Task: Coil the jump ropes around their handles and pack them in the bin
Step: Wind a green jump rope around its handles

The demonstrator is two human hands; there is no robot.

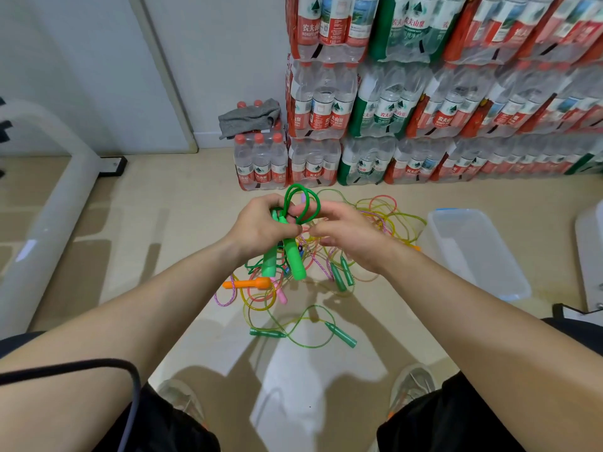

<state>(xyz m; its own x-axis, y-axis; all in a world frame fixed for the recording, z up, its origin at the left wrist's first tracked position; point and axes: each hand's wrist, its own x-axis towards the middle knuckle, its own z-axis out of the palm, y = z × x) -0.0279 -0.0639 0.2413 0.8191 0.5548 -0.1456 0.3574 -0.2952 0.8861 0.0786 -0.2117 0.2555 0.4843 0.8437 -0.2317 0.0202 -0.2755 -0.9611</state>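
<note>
At centre frame the left hand (261, 228) grips 2 green handles (295, 261) pointing downward, fingers (304, 208) of the right hand (346, 236) pinch the green rope (301, 193) looped above them, and the bin (483, 256) lies to the right, nearer that hand.

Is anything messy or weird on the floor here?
Yes. The jump ropes lie in one tangled heap on the floor beside the bin, and a grey cloth is slung over a pack of water bottles.
</note>
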